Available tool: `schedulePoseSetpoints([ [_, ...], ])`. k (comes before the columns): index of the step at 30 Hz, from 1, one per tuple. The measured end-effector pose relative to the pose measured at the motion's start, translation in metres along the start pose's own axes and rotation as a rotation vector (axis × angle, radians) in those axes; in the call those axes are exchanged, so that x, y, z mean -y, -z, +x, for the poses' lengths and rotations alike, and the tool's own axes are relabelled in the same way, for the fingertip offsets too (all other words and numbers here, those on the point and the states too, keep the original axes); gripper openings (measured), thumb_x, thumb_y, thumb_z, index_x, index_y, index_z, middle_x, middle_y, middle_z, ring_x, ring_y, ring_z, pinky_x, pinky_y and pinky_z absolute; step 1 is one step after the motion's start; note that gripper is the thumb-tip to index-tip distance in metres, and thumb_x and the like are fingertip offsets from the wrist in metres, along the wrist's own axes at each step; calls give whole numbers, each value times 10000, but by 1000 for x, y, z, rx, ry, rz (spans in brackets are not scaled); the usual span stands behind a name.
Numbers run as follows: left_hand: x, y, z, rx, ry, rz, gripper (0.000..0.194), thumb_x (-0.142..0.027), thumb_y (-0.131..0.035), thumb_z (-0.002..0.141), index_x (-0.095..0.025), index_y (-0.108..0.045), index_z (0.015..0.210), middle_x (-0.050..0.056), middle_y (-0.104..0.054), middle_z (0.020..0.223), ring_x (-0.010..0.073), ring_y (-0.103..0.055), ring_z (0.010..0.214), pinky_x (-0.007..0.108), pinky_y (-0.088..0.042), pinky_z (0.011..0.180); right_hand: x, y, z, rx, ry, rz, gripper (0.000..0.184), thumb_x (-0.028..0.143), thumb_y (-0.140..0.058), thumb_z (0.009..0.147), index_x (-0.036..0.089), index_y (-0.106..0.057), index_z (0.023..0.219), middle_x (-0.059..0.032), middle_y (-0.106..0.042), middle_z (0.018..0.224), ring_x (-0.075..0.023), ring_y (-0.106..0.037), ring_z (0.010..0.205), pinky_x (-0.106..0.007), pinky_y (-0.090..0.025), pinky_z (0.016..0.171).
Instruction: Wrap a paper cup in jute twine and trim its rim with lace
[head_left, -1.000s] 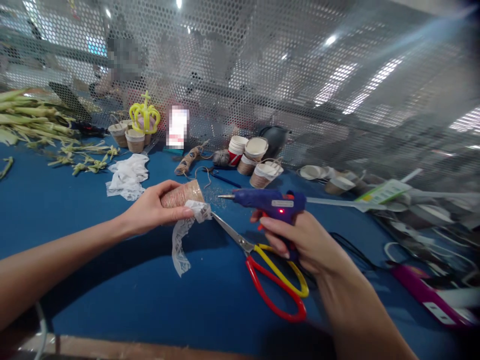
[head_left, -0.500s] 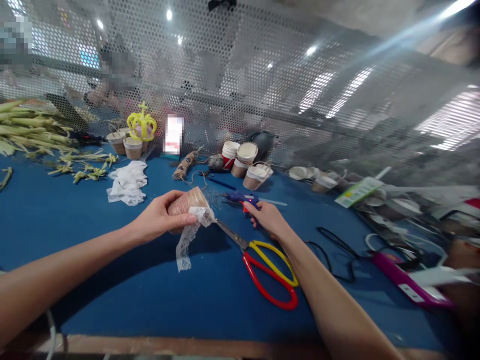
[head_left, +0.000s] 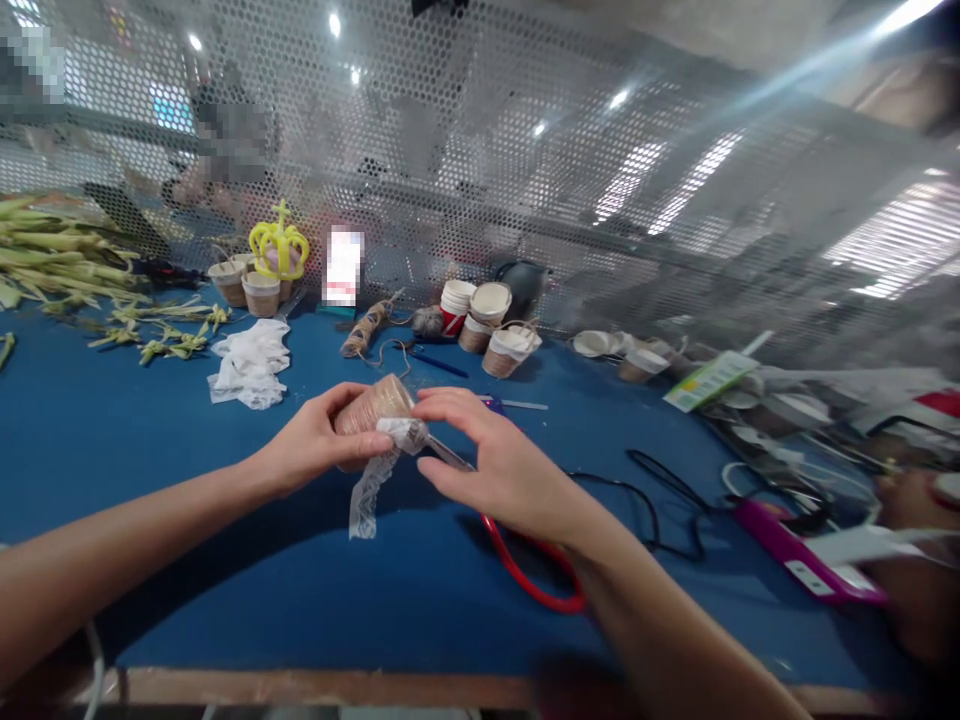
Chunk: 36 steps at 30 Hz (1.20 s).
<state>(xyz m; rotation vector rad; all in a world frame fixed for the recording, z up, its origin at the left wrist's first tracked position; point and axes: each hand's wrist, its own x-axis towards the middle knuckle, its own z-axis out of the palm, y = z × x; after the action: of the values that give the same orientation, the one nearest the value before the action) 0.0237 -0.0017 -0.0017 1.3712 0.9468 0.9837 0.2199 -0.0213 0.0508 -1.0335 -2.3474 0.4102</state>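
Note:
My left hand (head_left: 315,445) grips a small cup wrapped in brown twine (head_left: 369,403), held on its side above the blue table (head_left: 225,580). A strip of white lace (head_left: 373,478) hangs down from the cup's rim. My right hand (head_left: 495,460) has its fingertips at the cup's rim, on the lace, fingers curved. Red and yellow scissors (head_left: 529,578) lie on the table, mostly hidden under my right hand. The blue glue gun (head_left: 496,404) lies behind that hand, only a bit of it showing.
Several twine-wrapped paper cups (head_left: 491,330) stand at the back centre, more cups with a yellow crown (head_left: 277,245) at back left. White lace pile (head_left: 251,362) and green leaves (head_left: 60,255) lie at left. A black cord (head_left: 652,500), a pink tool (head_left: 806,565) and clutter fill the right. Mesh screen behind, a person beyond.
My right hand set the glue gun down on the table behind the scissors, then came back left to the cup's rim and the lace. My left hand kept holding the cup.

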Motion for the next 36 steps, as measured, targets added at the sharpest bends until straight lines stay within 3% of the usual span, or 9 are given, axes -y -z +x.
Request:
schedulePoseSetpoints([
  [6,-4,-4,-1,5,-39,33,533,-311,-745,562,-145,-530,1021,32,-584,916,143,-539,757,231,-450,637,-4,-14,4,-79,-22,121,111,159,-537,760,186,-569,862,-98,-593,1061,-183,-552,1033,-364,-418,921],
  [12,-1,-3,1,24,-40,63,552,-321,-757,555,-151,-529,1028,36,-593,938,182,-549,837,278,-445,730,-5,-20,1,-82,-63,172,72,160,-547,735,194,-564,796,-84,-594,1005,-186,-566,970,-359,-438,868],
  [17,4,-4,1,58,-24,-118,730,-408,-766,539,-166,-443,1147,102,-539,1127,238,-524,987,323,-420,807,-4,-19,-1,-165,-104,238,69,162,-537,724,185,-562,784,-85,-595,990,-190,-565,952,-365,-425,866],
  [20,8,-7,-1,183,36,-320,802,-485,-738,572,-184,-369,1217,130,-503,1187,236,-521,1028,343,-389,861,-6,-14,-2,-267,-138,288,41,193,-535,744,185,-557,778,-80,-603,977,-200,-563,958,-382,-415,877],
  [24,10,-12,-5,424,166,-418,796,-450,-746,587,-183,-341,1218,73,-584,942,166,-586,800,337,-408,794,-12,-11,-5,-377,-166,244,29,214,-537,754,190,-550,765,-81,-592,973,-214,-551,990,-395,-404,891],
  [27,6,-13,-8,412,273,-259,715,-425,-727,607,-180,-355,1166,-29,-538,722,75,-473,519,253,-391,578,-17,-12,-6,-417,-145,128,13,201,-540,753,202,-540,766,-77,-581,957,-216,-550,979,-400,-407,882],
  [29,0,-12,-10,345,260,-18,643,-412,-721,602,-175,-394,1103,-72,-465,636,67,-406,485,212,-322,494,-20,-13,-6,-430,-125,50,23,190,-540,749,208,-529,759,-75,-582,934,-222,-551,972,-403,-415,869],
  [33,-11,-8,-11,116,-67,540,490,-340,-697,623,-183,-479,1033,-64,-463,625,96,-435,532,208,-328,507,-22,-15,-6,-397,-83,-40,56,163,-531,733,211,-506,745,-84,-584,917,-233,-551,970,-400,-432,843],
  [36,-18,-2,-11,66,-305,729,221,-288,-588,727,-183,-602,920,-27,-525,624,101,-466,534,207,-349,519,-22,-17,-6,-365,-62,-48,59,152,-524,731,205,-498,732,-93,-581,905,-235,-551,969,-399,-436,835],
])
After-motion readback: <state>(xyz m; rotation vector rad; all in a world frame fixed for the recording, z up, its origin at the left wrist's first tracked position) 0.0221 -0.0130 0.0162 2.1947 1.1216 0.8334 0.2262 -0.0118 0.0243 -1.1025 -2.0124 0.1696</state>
